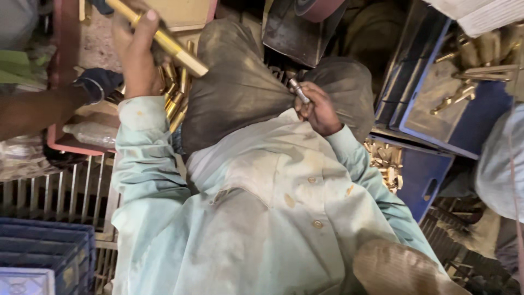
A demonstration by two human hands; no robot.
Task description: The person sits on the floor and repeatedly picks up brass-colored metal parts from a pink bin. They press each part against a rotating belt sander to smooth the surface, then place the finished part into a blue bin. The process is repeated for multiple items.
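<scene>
The left hand [136, 52] has its fingers closed around a brass rod [158, 38] above the brass pile [174, 95], the right hand [318, 112] pinches a small metal piece [298, 90], so firm grips suit both.

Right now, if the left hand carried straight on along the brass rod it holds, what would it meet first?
Probably the dark grey cloth over the lap: the brass rod in the left hand slants down-right and its tip already lies at the cloth's edge. Depth is unclear.
</scene>
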